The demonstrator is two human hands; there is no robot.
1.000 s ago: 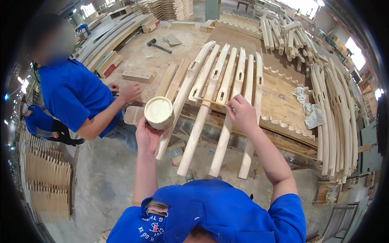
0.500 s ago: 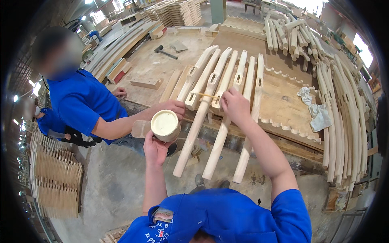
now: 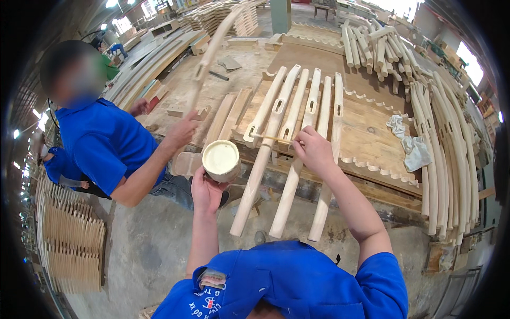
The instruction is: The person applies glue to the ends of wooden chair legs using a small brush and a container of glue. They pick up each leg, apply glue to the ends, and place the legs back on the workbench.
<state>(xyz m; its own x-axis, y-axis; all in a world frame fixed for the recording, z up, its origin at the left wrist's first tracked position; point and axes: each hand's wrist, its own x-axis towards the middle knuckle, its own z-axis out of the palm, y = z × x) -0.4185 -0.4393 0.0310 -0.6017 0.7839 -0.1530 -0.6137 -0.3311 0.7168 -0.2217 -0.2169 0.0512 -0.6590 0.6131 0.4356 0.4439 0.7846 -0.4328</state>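
Left hand (image 3: pixel 206 191) cupped round tub (image 3: pixel 228 176) (cream-coloured fill), right hand (image 3: pixel 313 151) pinching thin yellowish stick (image 3: pixel 275 139) over pale slotted wooden rails (image 3: pixel 255 179).

I see a grey floor (image 3: pixel 143 250) below me, a green pillar (image 3: pixel 280 16) ahead, a bright window (image 3: pixel 470 63) rightward.

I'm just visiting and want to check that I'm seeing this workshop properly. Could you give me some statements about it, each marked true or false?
1. The person's left hand holds a round tub of cream-coloured paste. True.
2. The person's right hand holds a dark-headed mallet. False: it holds a thin, yellowish stick.
3. A long, pale, slotted wooden piece slants upward near a blue-shirted co-worker's hand. True.
4. The crumpled white cloths lie left of the tub. False: they lie to its right.
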